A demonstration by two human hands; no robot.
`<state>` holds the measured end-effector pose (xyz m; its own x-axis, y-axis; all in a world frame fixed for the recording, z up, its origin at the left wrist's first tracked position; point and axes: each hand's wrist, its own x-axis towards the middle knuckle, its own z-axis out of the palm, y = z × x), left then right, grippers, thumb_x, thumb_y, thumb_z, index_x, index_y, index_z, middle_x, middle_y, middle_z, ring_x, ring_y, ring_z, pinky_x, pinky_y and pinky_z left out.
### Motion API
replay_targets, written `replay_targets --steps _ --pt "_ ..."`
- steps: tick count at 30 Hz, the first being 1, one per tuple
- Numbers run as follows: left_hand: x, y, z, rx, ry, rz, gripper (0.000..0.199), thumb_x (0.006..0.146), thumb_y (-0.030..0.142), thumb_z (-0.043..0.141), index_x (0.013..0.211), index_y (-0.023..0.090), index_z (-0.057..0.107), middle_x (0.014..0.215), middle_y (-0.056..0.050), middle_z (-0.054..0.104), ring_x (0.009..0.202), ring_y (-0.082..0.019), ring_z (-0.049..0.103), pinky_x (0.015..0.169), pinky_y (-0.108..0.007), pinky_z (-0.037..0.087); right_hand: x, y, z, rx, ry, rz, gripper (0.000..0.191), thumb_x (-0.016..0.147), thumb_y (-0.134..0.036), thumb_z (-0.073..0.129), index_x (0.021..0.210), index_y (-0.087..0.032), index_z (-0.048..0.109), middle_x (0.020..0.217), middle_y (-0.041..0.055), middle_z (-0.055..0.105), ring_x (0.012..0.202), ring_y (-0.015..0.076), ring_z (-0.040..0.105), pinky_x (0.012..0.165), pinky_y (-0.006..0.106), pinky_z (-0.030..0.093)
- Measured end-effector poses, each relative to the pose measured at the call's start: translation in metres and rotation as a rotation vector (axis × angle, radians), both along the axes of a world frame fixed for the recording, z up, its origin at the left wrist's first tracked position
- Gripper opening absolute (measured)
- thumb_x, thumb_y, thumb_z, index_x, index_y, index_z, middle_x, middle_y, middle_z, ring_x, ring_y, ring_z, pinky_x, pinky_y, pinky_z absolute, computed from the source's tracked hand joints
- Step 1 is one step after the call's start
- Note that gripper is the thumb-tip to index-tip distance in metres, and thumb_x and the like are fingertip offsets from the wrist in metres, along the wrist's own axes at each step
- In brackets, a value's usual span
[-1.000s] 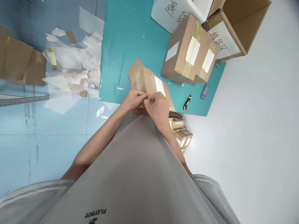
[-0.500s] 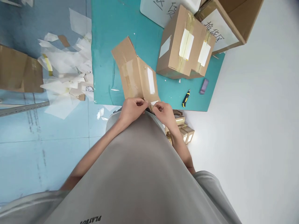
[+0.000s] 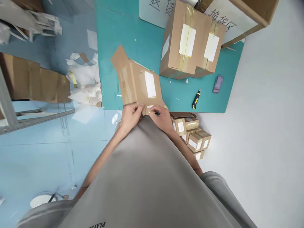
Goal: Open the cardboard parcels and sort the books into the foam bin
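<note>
A partly flattened cardboard box with a white label lies at the near edge of the green table, one flap pointing away from me. My left hand is closed on the box's near edge, thumb and fingers pinched. Just to the right, my right hand pinches the same near edge beside a small white label piece. The fingertips of both hands are close together. A black and yellow cutter lies on the table to the right, touched by neither hand.
Two taped boxes stand at the back right, near a white bin and an open carton. Small boxes are stacked below the table's right side. Paper scraps and cartons lie left. A metal frame reaches in.
The view has shifted, showing more small boxes below the table. The held box has turned and lies flatter, with its label facing up more. Both hands still pinch its near edge.
</note>
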<state>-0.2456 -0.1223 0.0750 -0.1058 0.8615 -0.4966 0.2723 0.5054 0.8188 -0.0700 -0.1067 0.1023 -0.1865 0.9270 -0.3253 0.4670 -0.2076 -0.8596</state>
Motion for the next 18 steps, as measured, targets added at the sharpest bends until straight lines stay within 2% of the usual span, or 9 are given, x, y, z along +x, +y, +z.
replay_targets --steps 3,8,14,18 --pt "0.003 -0.006 -0.009 0.002 -0.058 0.194 0.044 0.097 0.043 0.058 0.059 0.021 0.057 0.053 0.001 0.056 0.053 -0.017 0.055 0.056 -0.028 0.041 0.028 0.004 -0.014 -0.108 0.032 -0.172 0.018 0.081 -0.027 0.052 0.063 -0.023 0.053 0.067 -0.0028 0.054 0.071 0.0157 0.051 0.070 0.029 0.042" --pt "0.008 -0.013 -0.012 0.004 -0.159 0.274 0.039 0.093 0.045 0.062 0.063 0.021 0.058 0.061 0.000 0.055 0.059 -0.016 0.053 0.055 -0.027 0.040 0.083 0.012 -0.028 -0.210 -0.022 -0.307 0.022 0.078 -0.030 0.051 0.057 -0.023 0.048 0.058 -0.0056 0.038 0.061 0.0124 0.036 0.061 0.028 0.032" --pt "-0.009 -0.019 -0.005 0.030 -0.108 0.434 0.040 0.084 0.041 0.066 0.058 0.022 0.043 0.059 0.003 0.036 0.058 -0.012 0.035 0.054 -0.027 0.028 0.125 0.024 -0.034 -0.170 -0.118 -0.311 0.020 0.075 -0.031 0.054 0.057 -0.024 0.048 0.059 -0.0045 0.042 0.062 0.0134 0.038 0.060 0.027 0.033" --pt "-0.039 -0.028 -0.009 0.048 -0.148 0.550 0.036 0.080 0.041 0.069 0.059 0.021 0.047 0.061 0.003 0.039 0.059 -0.012 0.036 0.055 -0.026 0.031 0.123 0.031 -0.036 -0.183 -0.043 -0.226 0.023 0.080 -0.032 0.058 0.059 -0.024 0.053 0.064 -0.0027 0.052 0.068 0.0148 0.051 0.070 0.028 0.046"
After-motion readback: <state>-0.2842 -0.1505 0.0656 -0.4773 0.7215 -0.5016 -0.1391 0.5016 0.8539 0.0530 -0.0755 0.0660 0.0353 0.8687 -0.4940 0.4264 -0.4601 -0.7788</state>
